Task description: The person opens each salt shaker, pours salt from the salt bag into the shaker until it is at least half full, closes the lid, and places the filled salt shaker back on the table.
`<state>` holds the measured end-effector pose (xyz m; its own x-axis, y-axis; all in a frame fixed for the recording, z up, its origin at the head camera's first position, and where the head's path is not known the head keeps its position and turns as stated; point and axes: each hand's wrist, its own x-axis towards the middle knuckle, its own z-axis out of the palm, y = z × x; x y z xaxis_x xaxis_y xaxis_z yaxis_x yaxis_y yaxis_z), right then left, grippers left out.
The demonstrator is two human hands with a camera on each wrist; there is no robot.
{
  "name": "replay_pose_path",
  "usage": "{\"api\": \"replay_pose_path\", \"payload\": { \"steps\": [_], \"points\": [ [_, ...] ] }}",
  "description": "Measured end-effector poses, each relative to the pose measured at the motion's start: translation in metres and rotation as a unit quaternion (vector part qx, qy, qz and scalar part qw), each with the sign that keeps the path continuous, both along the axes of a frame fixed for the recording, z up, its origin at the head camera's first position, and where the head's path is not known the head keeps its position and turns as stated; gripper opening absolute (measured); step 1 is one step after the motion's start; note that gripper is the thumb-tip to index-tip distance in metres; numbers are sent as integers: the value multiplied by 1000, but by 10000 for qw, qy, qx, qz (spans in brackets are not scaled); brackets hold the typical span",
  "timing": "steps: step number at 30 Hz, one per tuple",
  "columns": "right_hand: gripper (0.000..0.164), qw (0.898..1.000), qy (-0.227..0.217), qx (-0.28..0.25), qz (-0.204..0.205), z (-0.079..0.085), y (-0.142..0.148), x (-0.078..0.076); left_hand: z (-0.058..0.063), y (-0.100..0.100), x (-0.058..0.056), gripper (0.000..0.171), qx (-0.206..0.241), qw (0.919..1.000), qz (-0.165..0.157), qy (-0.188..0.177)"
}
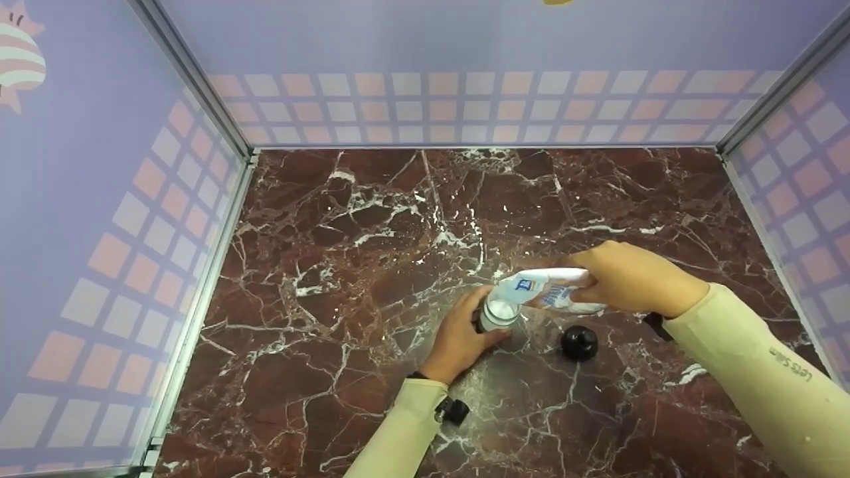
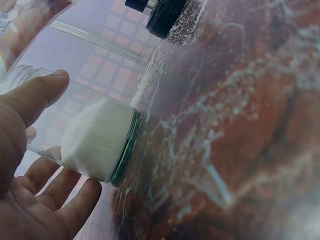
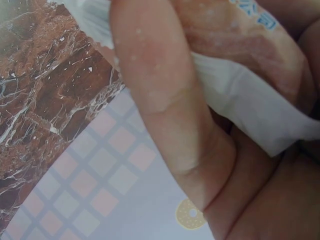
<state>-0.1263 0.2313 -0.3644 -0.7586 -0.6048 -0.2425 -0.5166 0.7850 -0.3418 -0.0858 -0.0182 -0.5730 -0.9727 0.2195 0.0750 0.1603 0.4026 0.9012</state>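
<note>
My left hand [image 1: 461,335] grips a clear glass jar [image 1: 495,323], its thumb and fingers around the sides. White fine grains [image 2: 95,140] fill part of the jar in the left wrist view, and its base is at the tabletop. With my right hand [image 1: 627,279] I hold a clear plastic packet [image 1: 554,282] with blue print, tilted so its end lies over the jar's mouth. In the right wrist view the packet [image 3: 245,102] is crumpled between the fingers, with a few grains stuck to one finger. To the right of the jar sits a black lid [image 1: 579,343].
The tabletop [image 1: 319,398] is dark red marble pattern with white veins, and scattered white grains lie around the jar. Lilac panels with pink and white squares stand at the back [image 1: 425,53], the left [image 1: 86,232] and the right [image 1: 810,159].
</note>
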Motion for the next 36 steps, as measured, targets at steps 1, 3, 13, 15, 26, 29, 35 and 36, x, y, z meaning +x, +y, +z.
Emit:
{"api": "replay_pose_path", "payload": {
  "steps": [1, 3, 13, 15, 26, 29, 35, 36],
  "points": [
    [16, 10000, 14, -1, 2, 0, 0, 0, 0, 0, 0, 81, -24, 10000, 1, -8],
    [16, 10000, 30, -18, 6, 0, 0, 1, 1, 0, 1, 81, -83, 10000, 4, -28],
    [15, 10000, 81, 13, 27, 1, 0, 0, 1, 0, 0, 82, -128, 9999, 21, -91],
    [16, 9999, 92, 34, 20, 1, 0, 0, 0, 0, 0, 82, -124, 9999, 23, -79],
    [17, 10000, 39, 57, -29, 1, -1, 0, -1, -1, 0, 81, -15, 10000, -25, -11],
    [15, 10000, -10, 48, -32, 1, -2, 0, 0, 0, 0, 80, 17, 10000, -32, -46],
    [15, 9999, -167, 6, -40, 2, -2, 0, -1, 0, 0, 82, -3, 10000, -29, -70],
    [14, 9999, -153, 15, -36, 2, -2, 0, -1, 0, 0, 82, -1, 10000, -30, -60]
  ]
}}
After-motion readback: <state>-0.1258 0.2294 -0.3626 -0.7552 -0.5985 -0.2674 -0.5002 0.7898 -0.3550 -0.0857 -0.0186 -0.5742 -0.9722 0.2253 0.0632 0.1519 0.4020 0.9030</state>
